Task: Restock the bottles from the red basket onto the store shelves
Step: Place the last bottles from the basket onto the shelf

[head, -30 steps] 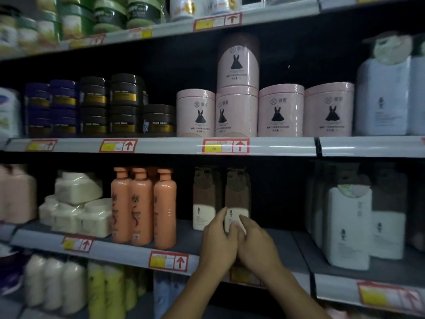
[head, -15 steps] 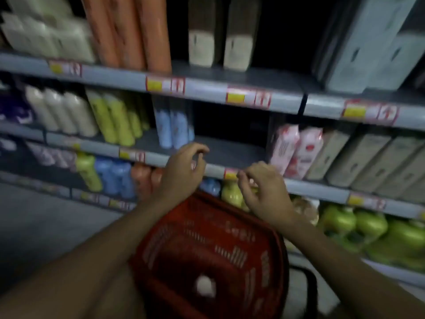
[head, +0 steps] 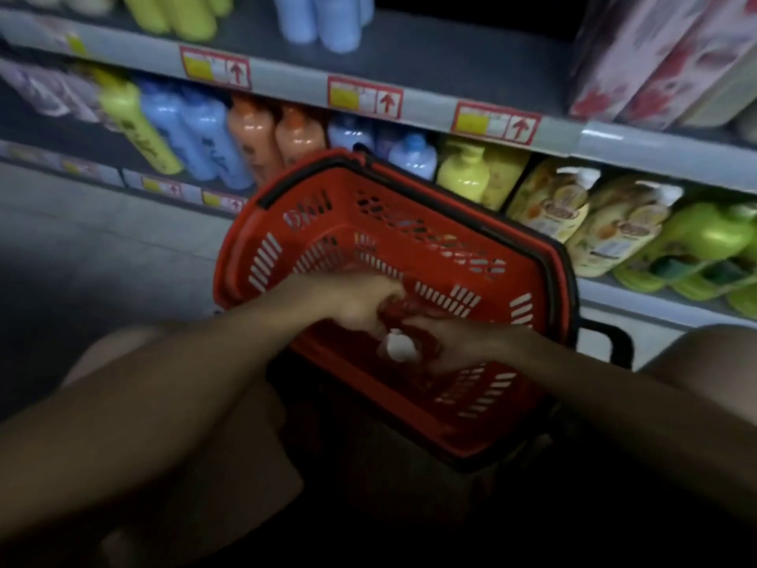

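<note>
Bottles left in the red basket (head: 545, 272) look like one white-capped bottle (head: 399, 347) low inside, both hands reaching in: left hand (head: 360, 301) above it, right hand (head: 454, 342) beside; blur hides any grip. Judged step: picking; next it needs a firm hold, then lifting to the shelf (head: 430, 112).

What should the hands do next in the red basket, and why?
Probably close around the white-capped item and lift it out. Both the left hand and the right hand are down inside the red basket on either side of it, and it seems to be the only thing there. Blur hides the exact grip.
</note>
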`<action>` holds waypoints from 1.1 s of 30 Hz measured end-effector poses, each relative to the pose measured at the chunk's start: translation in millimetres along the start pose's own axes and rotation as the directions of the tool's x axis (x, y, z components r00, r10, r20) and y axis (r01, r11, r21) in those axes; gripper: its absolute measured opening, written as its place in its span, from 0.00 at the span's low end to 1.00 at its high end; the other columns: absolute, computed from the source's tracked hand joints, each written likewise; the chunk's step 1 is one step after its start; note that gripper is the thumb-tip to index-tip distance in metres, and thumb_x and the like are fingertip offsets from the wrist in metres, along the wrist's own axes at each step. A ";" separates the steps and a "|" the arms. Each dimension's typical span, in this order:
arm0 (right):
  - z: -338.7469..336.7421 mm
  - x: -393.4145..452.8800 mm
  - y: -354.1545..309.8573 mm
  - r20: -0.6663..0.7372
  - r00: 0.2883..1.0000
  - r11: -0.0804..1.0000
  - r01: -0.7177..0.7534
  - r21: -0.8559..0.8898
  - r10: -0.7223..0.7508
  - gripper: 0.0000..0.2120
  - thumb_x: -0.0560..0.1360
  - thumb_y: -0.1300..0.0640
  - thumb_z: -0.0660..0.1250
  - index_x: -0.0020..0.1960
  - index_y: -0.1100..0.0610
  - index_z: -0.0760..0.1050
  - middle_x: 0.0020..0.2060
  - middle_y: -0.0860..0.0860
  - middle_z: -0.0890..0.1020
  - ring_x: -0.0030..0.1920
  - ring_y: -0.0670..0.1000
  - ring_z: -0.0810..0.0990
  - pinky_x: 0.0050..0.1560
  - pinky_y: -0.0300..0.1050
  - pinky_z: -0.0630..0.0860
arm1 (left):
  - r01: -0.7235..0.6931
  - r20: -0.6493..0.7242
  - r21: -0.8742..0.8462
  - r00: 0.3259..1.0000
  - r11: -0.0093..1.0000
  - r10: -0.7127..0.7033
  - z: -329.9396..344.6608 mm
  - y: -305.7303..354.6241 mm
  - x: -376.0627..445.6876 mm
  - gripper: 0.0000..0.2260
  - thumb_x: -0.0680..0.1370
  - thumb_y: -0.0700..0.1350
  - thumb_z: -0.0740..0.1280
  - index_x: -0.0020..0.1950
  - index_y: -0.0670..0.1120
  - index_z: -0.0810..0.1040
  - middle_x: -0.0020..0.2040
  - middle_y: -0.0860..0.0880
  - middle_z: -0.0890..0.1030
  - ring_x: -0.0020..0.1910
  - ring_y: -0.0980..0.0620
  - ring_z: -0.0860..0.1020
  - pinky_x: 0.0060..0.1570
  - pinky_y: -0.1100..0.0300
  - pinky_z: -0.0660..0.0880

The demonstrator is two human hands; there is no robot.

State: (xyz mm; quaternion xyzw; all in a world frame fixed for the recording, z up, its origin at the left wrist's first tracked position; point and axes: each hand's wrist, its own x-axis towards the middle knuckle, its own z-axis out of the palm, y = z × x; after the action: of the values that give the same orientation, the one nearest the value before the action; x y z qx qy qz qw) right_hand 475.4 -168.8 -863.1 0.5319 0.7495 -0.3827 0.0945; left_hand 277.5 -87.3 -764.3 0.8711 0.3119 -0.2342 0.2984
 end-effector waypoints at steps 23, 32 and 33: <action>-13.1 23.1 -21.3 -0.172 0.985 0.999 -0.030 0.018 0.032 0.19 0.78 0.51 0.69 0.67 0.53 0.74 0.62 0.54 0.78 0.59 0.55 0.81 0.59 0.51 0.78 | 0.232 0.066 -0.073 0.972 0.970 -0.228 -15.6 -20.5 13.7 0.25 0.76 0.46 0.75 0.72 0.43 0.74 0.66 0.44 0.80 0.63 0.45 0.78 0.59 0.58 0.74; -120.7 -42.2 -35.1 -0.555 0.825 0.922 0.126 0.366 0.107 0.08 0.81 0.49 0.69 0.56 0.52 0.82 0.45 0.49 0.86 0.44 0.46 0.83 0.46 0.47 0.76 | 0.181 -0.118 -0.207 0.971 0.961 -0.209 -6.8 -20.1 13.1 0.29 0.70 0.53 0.78 0.65 0.45 0.72 0.61 0.46 0.80 0.58 0.46 0.79 0.52 0.58 0.74; -127.9 -47.9 -37.0 -0.587 0.799 0.894 0.161 0.418 0.131 0.07 0.81 0.50 0.69 0.54 0.52 0.82 0.43 0.50 0.86 0.43 0.47 0.83 0.46 0.48 0.76 | 0.168 -0.181 -0.246 0.960 0.955 -0.215 -5.4 -18.5 12.2 0.34 0.68 0.56 0.79 0.66 0.46 0.69 0.62 0.47 0.79 0.60 0.45 0.79 0.54 0.57 0.75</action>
State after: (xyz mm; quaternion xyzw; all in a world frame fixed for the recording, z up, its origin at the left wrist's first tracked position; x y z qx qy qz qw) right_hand 497.1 -122.5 -731.1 0.6263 0.6358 -0.3567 -0.2762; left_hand 274.6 -67.2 -774.6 0.8160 0.4492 -0.1334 0.3385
